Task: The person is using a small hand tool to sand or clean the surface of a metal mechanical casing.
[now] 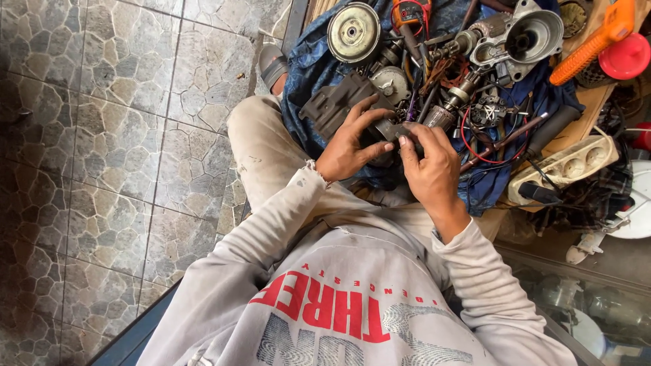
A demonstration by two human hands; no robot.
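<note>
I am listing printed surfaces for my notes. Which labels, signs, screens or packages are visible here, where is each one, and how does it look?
Meter with screen: top centre, on the pile of parts above the hands; orange-red body, small pale display, partly cut off.
Shirt print: on the grey sweatshirt, bottom centre; large red letters above a grey-white pattern.
No packages or signs are visible.

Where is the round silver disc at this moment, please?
In the head view, the round silver disc lies at the top centre on the blue cloth, just beyond the dark housing that the left hand holds.
</note>
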